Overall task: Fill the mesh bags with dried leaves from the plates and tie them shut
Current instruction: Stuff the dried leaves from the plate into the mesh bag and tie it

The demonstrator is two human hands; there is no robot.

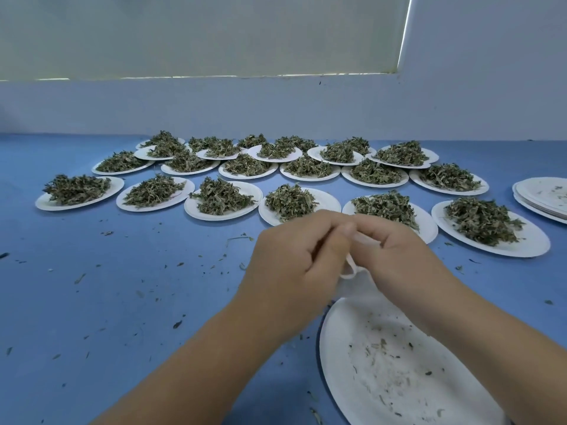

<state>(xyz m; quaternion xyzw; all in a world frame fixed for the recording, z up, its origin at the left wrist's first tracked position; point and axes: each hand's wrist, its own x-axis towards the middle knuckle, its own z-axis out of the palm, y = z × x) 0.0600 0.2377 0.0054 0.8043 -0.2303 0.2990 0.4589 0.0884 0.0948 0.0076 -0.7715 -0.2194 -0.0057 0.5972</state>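
We pinch the drawstring (365, 239) between curled fingers (325, 223) of left hand (291, 259) and right hand (405, 253), mesh bag (356, 288) hanging just below, over the emptied plate (383, 381)

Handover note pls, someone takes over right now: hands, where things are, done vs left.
Left hand: fingers curled round the white mesh bag, over the near plate's far edge.
Right hand: pinches the bag's top; whether a knot is made is hidden.
Near plate: only crumbs.
Emptied plates: stacked far right.
Full plates: many rows, dried leaves untouched.
Left: finish tying this bag, then bag the rest.
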